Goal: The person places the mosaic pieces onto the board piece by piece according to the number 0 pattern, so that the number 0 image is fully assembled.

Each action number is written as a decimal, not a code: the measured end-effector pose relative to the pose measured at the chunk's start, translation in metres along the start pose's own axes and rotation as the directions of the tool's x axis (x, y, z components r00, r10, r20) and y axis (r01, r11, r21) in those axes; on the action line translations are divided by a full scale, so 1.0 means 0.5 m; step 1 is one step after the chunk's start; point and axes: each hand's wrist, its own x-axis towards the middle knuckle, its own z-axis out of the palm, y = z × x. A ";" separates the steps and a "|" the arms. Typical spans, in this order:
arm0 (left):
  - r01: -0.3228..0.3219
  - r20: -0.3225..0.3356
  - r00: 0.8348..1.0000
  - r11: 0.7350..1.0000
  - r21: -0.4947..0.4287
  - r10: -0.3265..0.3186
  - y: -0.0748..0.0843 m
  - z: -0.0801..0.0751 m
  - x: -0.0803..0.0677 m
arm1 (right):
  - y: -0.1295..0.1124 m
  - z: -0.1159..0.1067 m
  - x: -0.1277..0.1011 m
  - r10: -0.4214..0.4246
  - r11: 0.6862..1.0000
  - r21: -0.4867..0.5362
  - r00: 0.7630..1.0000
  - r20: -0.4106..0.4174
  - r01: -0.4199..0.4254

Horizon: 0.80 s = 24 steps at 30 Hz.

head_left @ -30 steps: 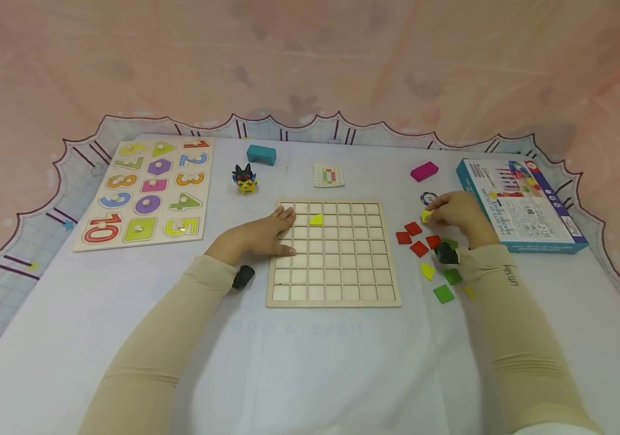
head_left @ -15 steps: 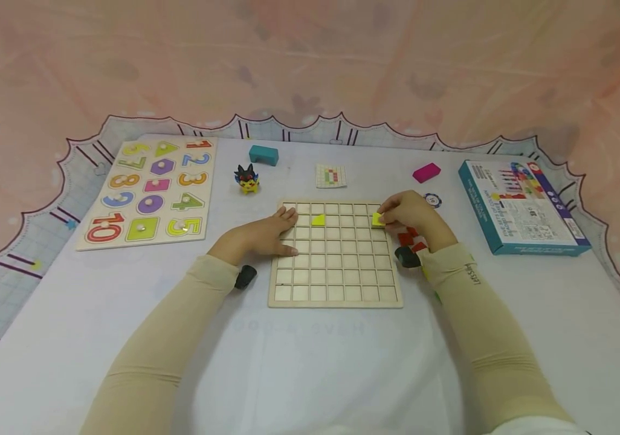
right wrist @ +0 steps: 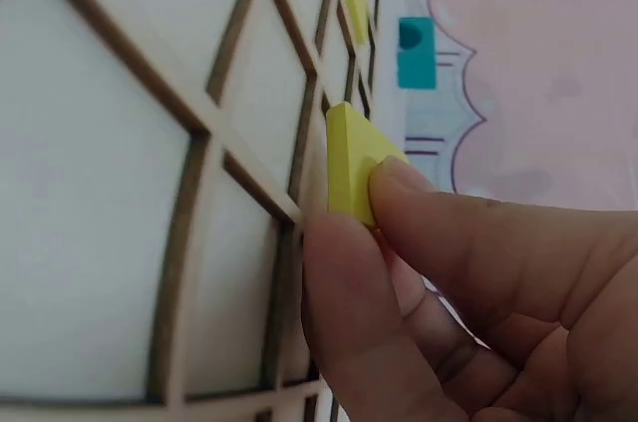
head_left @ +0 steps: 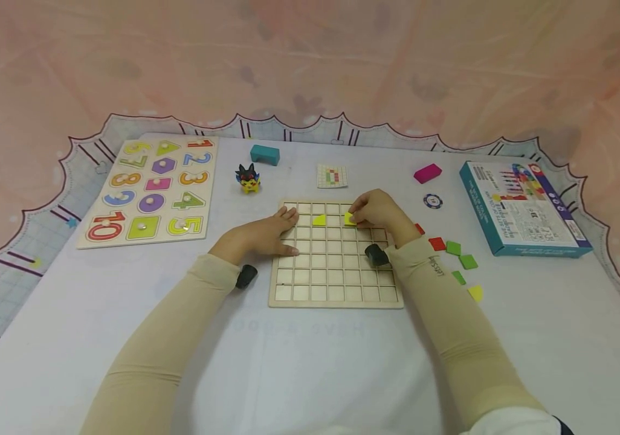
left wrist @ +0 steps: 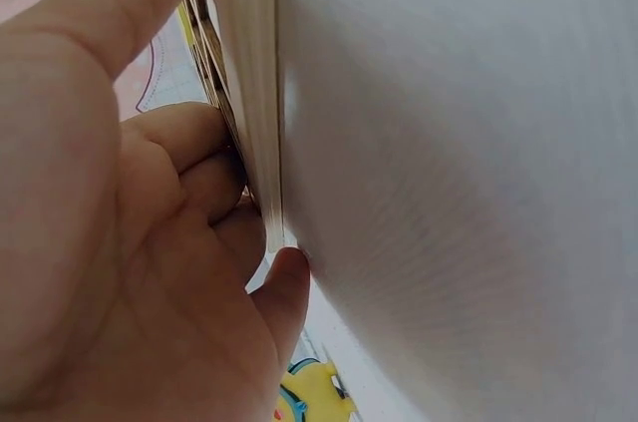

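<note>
Right hand (head_left: 377, 211) has moved left since half a second ago: it was over the right edge of the grid board (head_left: 335, 299), now it sits over the second row, a bit right of centre. A second ago it was off the board by the loose tiles, picking up. So the yellow triangle tile (right wrist: 351, 165) has been carried from the pile and is now right at the cells; looks like the placing step is in hand, tile not yet seated.

Right hand fingers (right wrist: 469, 232) pinch the tile between thumb and fingertip. In the right wrist view the tile stands on edge against the grid ribs, tilted, not flat in a cell; pointed corner toward the board, long edge running roughly along the rib. From the head view only a yellow bit shows at the fingertips (head_left: 349, 218), exact cell hard to tell.

Another yellow triangle (head_left: 318, 220) already lies flat in a cell, two cells left, point up-right.

Left hand (head_left: 263, 234) has not shifted: flat, fingers straight, pressing on the board's left edge, holding nothing.

Loose red, green and yellow tiles (head_left: 454, 248) lie on the tabletop (head_left: 310, 362) right of the board. Pattern card (head_left: 332, 176) behind the board.
</note>
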 end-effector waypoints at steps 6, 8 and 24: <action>-0.006 -0.002 1.000 1.000 -0.002 0.006 0.000 0.001 -0.001 | 0.001 0.010 0.005 0.011 0.995 -0.096 0.999 -0.033 -0.014; -0.012 -0.001 1.000 1.000 -0.001 0.012 0.000 0.002 -0.001 | 0.001 0.014 0.004 0.021 0.992 -0.123 0.999 -0.048 -0.026; -0.016 0.000 1.000 1.000 0.010 0.016 0.006 -0.002 -0.007 | 0.004 -0.014 -0.016 -0.035 0.986 -0.164 0.999 -0.026 0.030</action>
